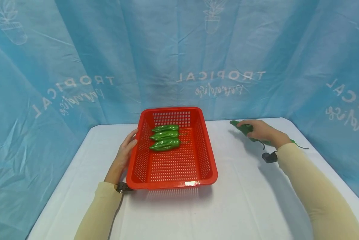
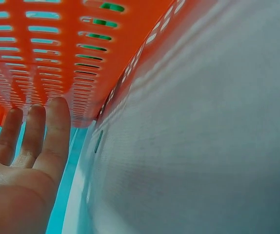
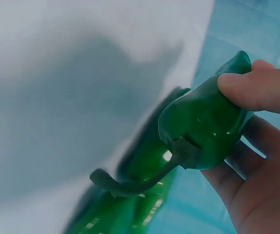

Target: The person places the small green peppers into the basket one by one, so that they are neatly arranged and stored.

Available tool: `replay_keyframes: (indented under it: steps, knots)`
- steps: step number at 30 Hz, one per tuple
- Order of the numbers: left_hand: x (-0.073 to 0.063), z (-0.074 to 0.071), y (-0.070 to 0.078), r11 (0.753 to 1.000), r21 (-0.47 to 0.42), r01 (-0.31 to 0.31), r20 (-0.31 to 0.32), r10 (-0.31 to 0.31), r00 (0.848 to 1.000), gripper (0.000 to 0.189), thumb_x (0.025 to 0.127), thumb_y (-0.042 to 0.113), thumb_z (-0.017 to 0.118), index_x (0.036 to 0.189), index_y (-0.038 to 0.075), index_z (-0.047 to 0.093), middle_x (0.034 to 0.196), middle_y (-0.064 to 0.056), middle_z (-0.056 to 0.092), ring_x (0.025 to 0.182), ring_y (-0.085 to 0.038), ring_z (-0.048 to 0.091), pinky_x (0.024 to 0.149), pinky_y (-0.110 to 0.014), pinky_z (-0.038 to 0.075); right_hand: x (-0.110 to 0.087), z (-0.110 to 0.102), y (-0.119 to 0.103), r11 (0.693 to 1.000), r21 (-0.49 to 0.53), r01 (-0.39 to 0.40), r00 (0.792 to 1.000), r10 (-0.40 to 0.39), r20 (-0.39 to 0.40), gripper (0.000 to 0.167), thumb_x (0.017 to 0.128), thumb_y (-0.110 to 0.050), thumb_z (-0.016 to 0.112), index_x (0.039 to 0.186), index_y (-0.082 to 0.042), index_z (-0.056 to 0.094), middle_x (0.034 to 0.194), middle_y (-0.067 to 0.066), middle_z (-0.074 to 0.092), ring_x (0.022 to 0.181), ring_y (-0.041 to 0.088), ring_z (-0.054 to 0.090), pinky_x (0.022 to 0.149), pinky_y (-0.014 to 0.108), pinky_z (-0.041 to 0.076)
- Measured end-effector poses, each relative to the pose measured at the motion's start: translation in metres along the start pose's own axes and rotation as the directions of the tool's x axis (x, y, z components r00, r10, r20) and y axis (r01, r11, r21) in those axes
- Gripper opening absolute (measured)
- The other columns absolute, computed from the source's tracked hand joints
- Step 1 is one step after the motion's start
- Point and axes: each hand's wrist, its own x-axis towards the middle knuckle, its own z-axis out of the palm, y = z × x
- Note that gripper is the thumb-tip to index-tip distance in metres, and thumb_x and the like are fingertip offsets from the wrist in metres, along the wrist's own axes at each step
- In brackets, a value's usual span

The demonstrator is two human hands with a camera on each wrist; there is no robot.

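My right hand (image 1: 261,130) pinches a green pepper (image 3: 206,124) between thumb and fingers, above the table's right side. Its curled stem points down toward the near side. Below the held pepper, more green peppers (image 3: 123,212) lie on the table, partly hidden by the hand and wrist in the head view. My left hand (image 1: 126,151) touches the left side of a red plastic basket (image 1: 170,185) with its fingers extended; in the left wrist view the fingertips meet the slotted wall. Three glossy green peppers (image 1: 165,145) lie side by side inside the basket, stems to the right.
A white cloth (image 1: 227,200) covers the table under the basket. Blue printed curtains (image 1: 179,50) hang behind it and at both sides. A dark wrist-worn device (image 1: 269,157) sits at the right wrist, and another strap (image 1: 121,187) circles the left.
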Motion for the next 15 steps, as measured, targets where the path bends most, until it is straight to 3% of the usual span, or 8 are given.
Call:
replay_keyframes:
  steps: [9, 15]
  knots:
    - [0.000, -0.001, 0.001, 1.000, -0.023, -0.006, 0.009, 0.006, 1.000, 0.054, 0.106, 0.027, 0.040, 0.157, 0.023, 0.024, 0.152, -0.006, 0.036, 0.117, -0.012, 0.062, 0.088, -0.030, 0.059, -0.008, -0.019, -0.013, 1.000, 0.007, 0.003, 1.000, -0.003, -0.010, 0.054, 0.094, -0.004, 0.058, 0.146, -0.015, 0.046, 0.154, 0.027, 0.035, 0.137, 0.049, 0.037, 0.100, 0.065, 0.044]
    - [0.000, 0.001, 0.002, 1.000, -0.012, 0.003, 0.000, -0.003, 1.000, 0.054, 0.105, 0.028, 0.041, 0.157, 0.024, 0.024, 0.151, -0.006, 0.037, 0.117, -0.012, 0.062, 0.087, -0.028, 0.060, -0.011, -0.027, -0.026, 0.998, 0.014, 0.064, 0.997, -0.064, -0.036, 0.054, 0.093, -0.004, 0.058, 0.145, -0.013, 0.047, 0.153, 0.026, 0.037, 0.135, 0.048, 0.040, 0.099, 0.065, 0.045]
